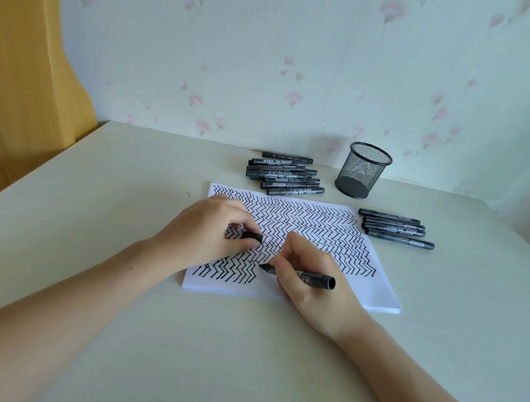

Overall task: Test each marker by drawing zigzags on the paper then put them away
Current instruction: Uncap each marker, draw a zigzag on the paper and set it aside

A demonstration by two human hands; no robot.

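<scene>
A white stack of paper [372, 292] lies mid-table, nearly covered in black zigzag rows. My right hand [307, 280] grips an uncapped black marker [313, 277], whose tip touches the paper at the end of the lowest zigzag row. My left hand [206, 233] rests on the left part of the paper and pinches the marker's black cap [252, 236]. A pile of several black markers [284, 175] lies behind the paper. Several more markers [394, 227] lie in a row to the paper's right.
A black mesh pen cup [362, 171] stands empty at the back, between the two marker groups. The pale table [105, 224] meets a flowered wall behind. A yellow curtain [26, 84] hangs at the left.
</scene>
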